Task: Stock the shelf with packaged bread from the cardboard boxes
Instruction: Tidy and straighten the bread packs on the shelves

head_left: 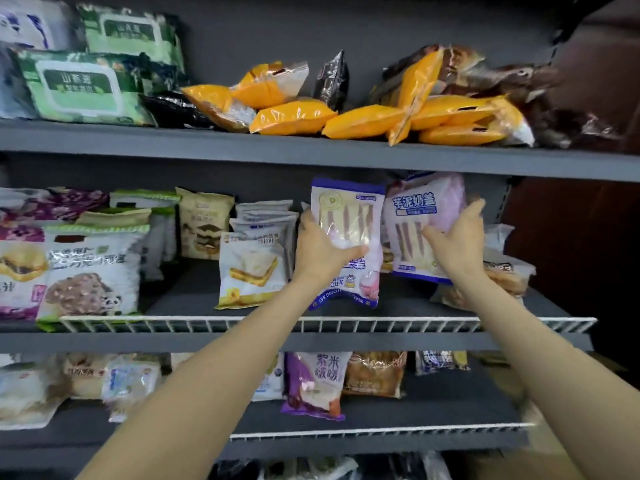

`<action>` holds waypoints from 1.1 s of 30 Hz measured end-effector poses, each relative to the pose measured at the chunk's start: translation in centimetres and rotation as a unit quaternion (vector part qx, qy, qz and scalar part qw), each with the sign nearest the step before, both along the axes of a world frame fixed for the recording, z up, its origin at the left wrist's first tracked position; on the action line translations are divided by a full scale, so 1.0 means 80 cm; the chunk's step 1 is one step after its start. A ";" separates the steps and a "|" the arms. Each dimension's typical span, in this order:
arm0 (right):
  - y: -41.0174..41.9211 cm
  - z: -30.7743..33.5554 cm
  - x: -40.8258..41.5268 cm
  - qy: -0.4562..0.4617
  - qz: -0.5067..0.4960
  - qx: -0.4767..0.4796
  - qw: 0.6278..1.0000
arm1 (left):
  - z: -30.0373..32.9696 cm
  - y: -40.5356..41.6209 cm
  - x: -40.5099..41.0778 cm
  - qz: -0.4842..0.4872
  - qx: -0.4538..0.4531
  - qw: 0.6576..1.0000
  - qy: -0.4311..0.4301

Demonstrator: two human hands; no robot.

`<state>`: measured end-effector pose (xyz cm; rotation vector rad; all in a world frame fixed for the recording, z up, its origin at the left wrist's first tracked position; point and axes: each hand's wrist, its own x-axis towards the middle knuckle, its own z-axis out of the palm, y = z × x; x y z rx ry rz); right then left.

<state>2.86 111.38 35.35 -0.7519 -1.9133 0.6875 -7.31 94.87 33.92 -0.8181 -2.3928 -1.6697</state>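
**At the middle shelf, two taro bread packs go into place**

At the dark grey middle shelf (346, 306) of a store rack, a person stands two packs of bread side by side. The left hand (320, 247) has its grip clamped on a white-and-blue plastic pack of striped purple-filled bread (349, 216), thumb across the lower front and fingers curled around the left edge; the pack is upside down, its print inverted. The right hand (457, 240) grips a matching lilac-and-white pack with blue lettering (415, 220), fingers wrapped over its right edge. Both packs sit upright above the shelf floor, just beside each other, behind the white wire front rail (207, 323).

To finish the step well, the left pack likely wants turning label-up, then both should be set down on their bottom seams and leaned back so they do not slump forward over the rail. A light hold seems wise, since the soft bread would crush easily.

Space is tight. A stack of pale sandwich packs (256, 258) stands just left of the left hand, and a clear-wrapped brown loaf (505, 275) lies just right of the right wrist; either could be nudged. Orange foil-like snack bags (294, 116) lie heaped on the shelf above, some close to its edge. A purple rice-bread pack (318, 382) stands on the shelf below. No cardboard box is in view.
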 end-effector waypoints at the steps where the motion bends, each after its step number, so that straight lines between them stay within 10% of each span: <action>1: 0.010 -0.001 -0.006 -0.034 -0.011 0.007 0.999 | -0.004 0.007 -0.001 0.000 -0.013 1.000 0.000; 12: 0.064 -0.029 -0.071 -0.231 0.058 0.021 0.971 | -0.020 0.017 -0.036 0.063 -0.068 0.995 -0.043; 20: 0.056 -0.074 -0.102 -0.329 0.012 0.285 0.900 | -0.022 0.016 -0.041 0.060 -0.070 0.994 -0.055; 26: 0.046 -0.072 -0.107 -0.407 0.112 0.105 0.901 | -0.029 0.017 -0.030 0.057 -0.046 0.997 -0.030; 30: 0.035 -0.024 -0.079 -0.137 0.230 -0.093 0.959 | -0.025 0.022 -0.017 0.029 -0.024 0.999 -0.035; 33: 0.029 0.011 -0.039 -0.056 0.326 -0.206 0.921 | -0.013 0.023 -0.002 -0.042 -0.058 0.997 -0.008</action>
